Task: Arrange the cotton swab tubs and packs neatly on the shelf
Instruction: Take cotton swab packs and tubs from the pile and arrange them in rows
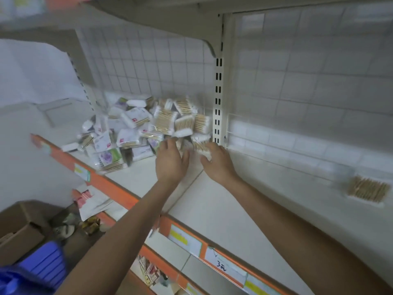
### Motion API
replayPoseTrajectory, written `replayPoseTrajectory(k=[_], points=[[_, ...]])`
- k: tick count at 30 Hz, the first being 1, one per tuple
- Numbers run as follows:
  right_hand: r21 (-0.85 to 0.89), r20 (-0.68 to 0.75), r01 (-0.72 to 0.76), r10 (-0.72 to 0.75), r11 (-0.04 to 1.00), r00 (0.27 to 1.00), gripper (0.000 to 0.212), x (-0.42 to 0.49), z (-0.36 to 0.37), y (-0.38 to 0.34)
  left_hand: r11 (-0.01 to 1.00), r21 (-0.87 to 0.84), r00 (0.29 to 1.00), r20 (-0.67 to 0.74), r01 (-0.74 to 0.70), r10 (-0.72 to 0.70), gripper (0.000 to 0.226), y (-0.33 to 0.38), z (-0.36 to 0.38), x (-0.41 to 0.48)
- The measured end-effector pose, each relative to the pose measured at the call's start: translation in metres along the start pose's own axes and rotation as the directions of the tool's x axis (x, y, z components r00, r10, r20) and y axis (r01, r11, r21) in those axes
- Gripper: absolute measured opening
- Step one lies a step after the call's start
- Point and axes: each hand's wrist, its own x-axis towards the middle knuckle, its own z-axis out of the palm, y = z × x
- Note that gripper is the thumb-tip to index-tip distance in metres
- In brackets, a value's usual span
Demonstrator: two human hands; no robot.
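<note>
A jumbled heap of cotton swab packs (pixel 136 128) and tubs lies on the white shelf (pixel 212 199), against the wire-grid back at the left of the upright post. My left hand (pixel 170 160) reaches into the heap's right edge with fingers relaxed, touching packs. My right hand (pixel 217 160) grips a pack of wooden-stick swabs (pixel 201 145) at the base of the post. One lone swab pack (pixel 366 189) lies flat on the shelf far to the right.
A slotted upright post (pixel 218 99) and a clear divider split the shelf bays. An orange price rail (pixel 119 188) with labels runs along the shelf front. Below left are a cardboard box (pixel 19 228), a blue crate (pixel 44 265) and loose goods on lower shelves.
</note>
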Motion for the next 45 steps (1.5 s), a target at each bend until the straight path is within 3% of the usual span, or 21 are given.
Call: replayPoseTrajectory(k=[4, 11, 19, 21, 25, 30, 32, 35, 40, 42, 45], points=[[0.15, -0.039, -0.06, 0.067, 0.987, 0.997, 0.033, 0.035, 0.014, -0.023, 1.0, 0.006, 0.99, -0.141, -0.028, 0.028, 0.037, -0.014, -0.015, 0.044], [0.302, -0.009, -0.133, 0.143, 0.944, 0.99, 0.042, 0.071, 0.034, -0.038, 0.903, 0.416, 0.99, -0.125, 0.109, -0.061, 0.056, -0.023, -0.017, 0.086], [0.354, 0.01, -0.077, 0.078, 0.932, 0.997, 0.041, 0.085, 0.04, -0.041, 0.91, 0.388, 0.974, -0.218, 0.143, -0.06, 0.038, -0.031, -0.006, 0.09], [0.33, -0.05, -0.063, 0.084, 0.942, 0.995, 0.037, 0.083, 0.041, -0.042, 0.945, 0.323, 0.972, -0.234, 0.056, 0.023, 0.041, -0.035, -0.006, 0.089], [0.375, -0.163, -0.023, 0.09, 0.927, 0.983, 0.022, 0.073, 0.039, -0.04, 0.989, 0.027, 0.971, -0.187, -0.147, 0.15, 0.047, -0.029, -0.013, 0.078], [0.357, -0.355, 0.065, 0.071, 0.932, 0.932, 0.004, 0.05, 0.016, -0.023, 0.971, -0.17, 0.969, -0.213, -0.166, 0.128, 0.061, -0.006, -0.018, 0.053], [0.374, -0.393, 0.071, 0.088, 0.925, 0.915, 0.012, 0.039, 0.002, -0.011, 0.949, -0.27, 0.974, -0.196, -0.164, 0.113, 0.069, 0.006, -0.017, 0.045], [0.444, -0.415, 0.041, 0.165, 0.895, 0.895, 0.023, 0.022, -0.019, 0.012, 0.906, -0.414, 0.994, -0.099, -0.081, 0.043, 0.076, 0.024, -0.01, 0.034], [0.572, -0.391, -0.045, 0.32, 0.819, 0.863, 0.066, -0.013, -0.056, 0.051, 0.842, -0.533, 0.996, 0.084, 0.076, -0.037, 0.064, 0.053, 0.014, 0.016], [0.593, -0.359, -0.093, 0.366, 0.8, 0.859, 0.064, -0.026, -0.072, 0.063, 0.822, -0.55, 0.979, 0.199, 0.151, -0.047, 0.063, 0.065, 0.026, 0.007], [0.547, -0.355, -0.142, 0.382, 0.825, 0.853, 0.039, -0.046, -0.096, 0.079, 0.733, -0.628, 0.934, 0.356, 0.261, -0.027, 0.055, 0.085, 0.043, -0.009]])
